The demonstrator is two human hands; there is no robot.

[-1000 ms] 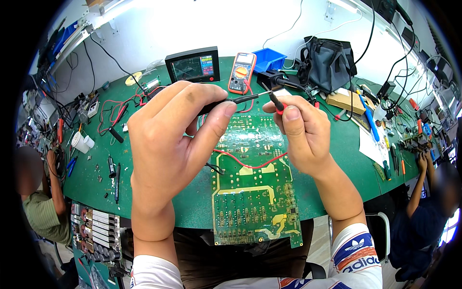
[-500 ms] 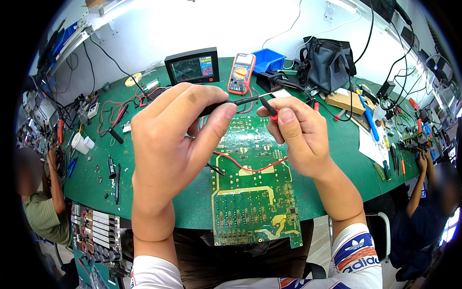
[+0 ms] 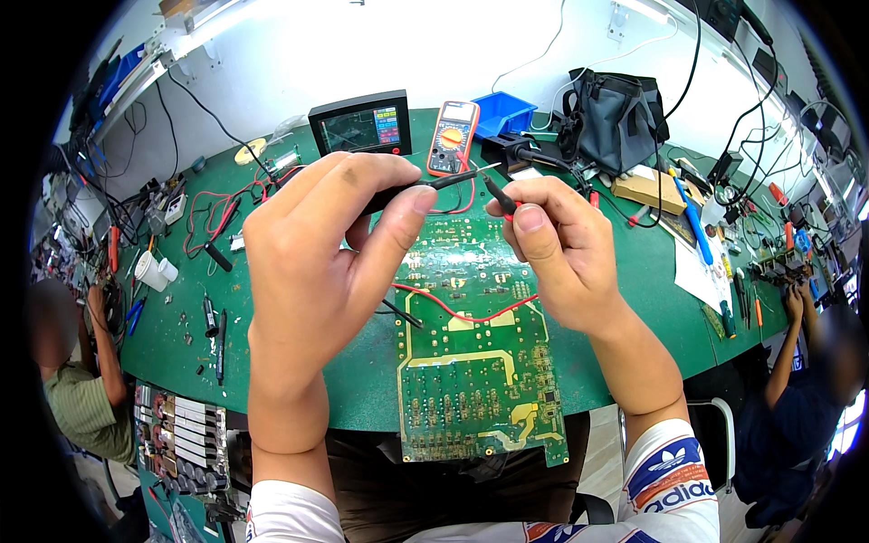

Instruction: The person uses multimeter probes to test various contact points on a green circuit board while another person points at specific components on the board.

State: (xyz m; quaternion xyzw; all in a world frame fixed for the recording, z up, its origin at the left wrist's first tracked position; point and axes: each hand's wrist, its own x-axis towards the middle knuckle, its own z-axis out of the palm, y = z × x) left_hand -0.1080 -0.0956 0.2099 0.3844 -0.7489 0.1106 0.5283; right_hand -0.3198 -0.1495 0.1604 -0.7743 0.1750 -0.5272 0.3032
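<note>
A black test probe point(image 3: 445, 181) with a bare metal tip is pinched in my left hand point(image 3: 312, 244), its tip pointing right. My right hand point(image 3: 570, 258) grips a second test probe point(image 3: 497, 194), black toward the tip with a red part at my fingers. The two tips are close but apart, held up over the far end of a green circuit board point(image 3: 457, 366). That board lies on the bench and overhangs its near edge. A red lead point(image 3: 453, 313) sags across it between my hands, and a black lead point(image 3: 400, 312) hangs beside my left hand.
Beyond my hands stand an orange multimeter point(image 3: 453, 136), a black-framed screen point(image 3: 360, 125), a blue bin point(image 3: 505, 116) and a grey bag point(image 3: 617, 122). Pens, a white cup point(image 3: 151, 270) and tools lie around the green bench point(image 3: 634, 299). A person sits at each side.
My left hand has moved slightly left, and its probe tip has drawn back from the other probe, opening a small gap. My right hand has barely shifted.
</note>
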